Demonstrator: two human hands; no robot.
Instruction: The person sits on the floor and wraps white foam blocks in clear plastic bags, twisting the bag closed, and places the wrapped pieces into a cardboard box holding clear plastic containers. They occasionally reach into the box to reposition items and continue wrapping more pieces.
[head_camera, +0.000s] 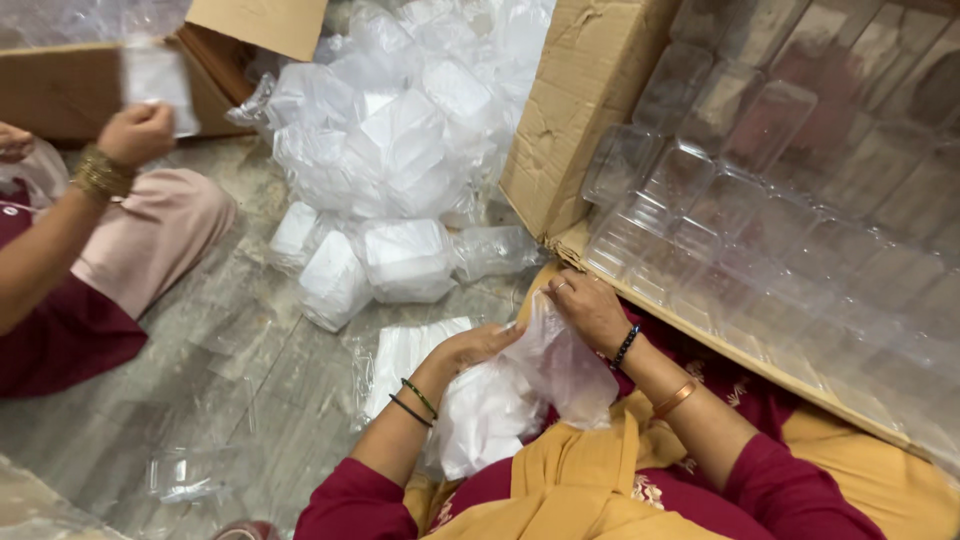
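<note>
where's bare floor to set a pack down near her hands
Bare stone floor lies left of the left hand, bordered by the co-worker's knee and the heap of bagged white packs. Crowded on the right: the cardboard box of clear trays.

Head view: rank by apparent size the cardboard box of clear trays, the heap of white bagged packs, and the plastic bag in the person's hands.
1. cardboard box of clear trays, though nearness may inflate it
2. heap of white bagged packs
3. plastic bag

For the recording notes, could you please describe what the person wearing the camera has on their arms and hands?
Both arms wear maroon sleeves pushed up. The left hand has two thin bangles, green and dark, at the wrist. The right hand has a finger ring, a black beaded bracelet and an orange bangle.
</note>
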